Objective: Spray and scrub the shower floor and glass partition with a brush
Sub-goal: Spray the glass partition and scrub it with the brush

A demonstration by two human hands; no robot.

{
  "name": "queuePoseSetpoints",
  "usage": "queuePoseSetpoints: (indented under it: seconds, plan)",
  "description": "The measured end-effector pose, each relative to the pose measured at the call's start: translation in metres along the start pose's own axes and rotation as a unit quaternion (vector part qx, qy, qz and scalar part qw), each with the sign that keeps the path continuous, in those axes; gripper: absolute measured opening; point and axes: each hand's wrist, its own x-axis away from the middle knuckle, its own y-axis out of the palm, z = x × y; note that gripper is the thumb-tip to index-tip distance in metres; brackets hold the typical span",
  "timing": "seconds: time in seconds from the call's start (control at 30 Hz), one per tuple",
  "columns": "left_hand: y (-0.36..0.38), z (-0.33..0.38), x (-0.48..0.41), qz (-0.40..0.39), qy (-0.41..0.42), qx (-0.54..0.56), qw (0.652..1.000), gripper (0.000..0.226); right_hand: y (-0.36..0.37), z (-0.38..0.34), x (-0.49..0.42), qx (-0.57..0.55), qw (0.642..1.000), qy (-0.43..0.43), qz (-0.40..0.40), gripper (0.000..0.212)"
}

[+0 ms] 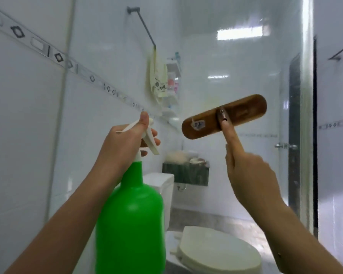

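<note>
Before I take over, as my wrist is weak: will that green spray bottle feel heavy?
The spray bottle looks bulky, so probably heavy if full; it is opaque, hiding the fill. The left hand grips only its narrow top, so it may swing.

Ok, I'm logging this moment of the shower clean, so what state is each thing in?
Spray bottle: upright, raised, gripped at its neck by the left hand, fingers on its trigger.
Wooden brush: raised, flat back toward the camera, held by the right hand, forefinger along its handle.
Toilet lid: down.
Cloth: hanging from the wall rail.
</note>
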Motion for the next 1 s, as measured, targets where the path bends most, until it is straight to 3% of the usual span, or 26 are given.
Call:
queuePoseSetpoints:
  seconds: [0.17, 0.27, 0.4, 0.63, 0.7, 0.83, 1.0]
  plan:
    - [-0.001, -0.015, 0.015, -0.016, 0.023, 0.017, 0.999, 0.050, -0.017, -0.007, -0.076, -0.011, 0.996, 0.007, 0.083, 0.056]
    - [-0.003, -0.018, 0.018, -0.013, 0.035, -0.002, 0.999, 0.054, -0.023, -0.003, -0.071, -0.016, 0.998, 0.022, 0.060, 0.055]
    - [-0.005, -0.024, 0.024, -0.010, 0.038, -0.003, 0.999, 0.057, -0.006, 0.002, 0.023, 0.015, 0.999, 0.040, -0.017, 0.059]
    - [-0.007, -0.032, 0.023, -0.025, 0.037, 0.012, 0.999, 0.051, -0.017, -0.013, -0.054, -0.008, 1.000, 0.004, 0.013, 0.056]
    - [-0.008, -0.034, 0.024, -0.027, 0.037, 0.023, 0.999, 0.051, -0.005, -0.007, -0.009, 0.000, 1.000, 0.022, -0.009, 0.061]
    - [-0.011, -0.040, 0.028, -0.031, 0.035, 0.018, 0.999, 0.057, 0.017, -0.016, 0.108, 0.038, 0.986, 0.085, -0.136, 0.065]
    - [-0.006, -0.039, 0.028, -0.031, 0.042, 0.014, 0.999, 0.050, 0.016, -0.014, 0.017, -0.008, 0.999, 0.040, -0.013, 0.060]
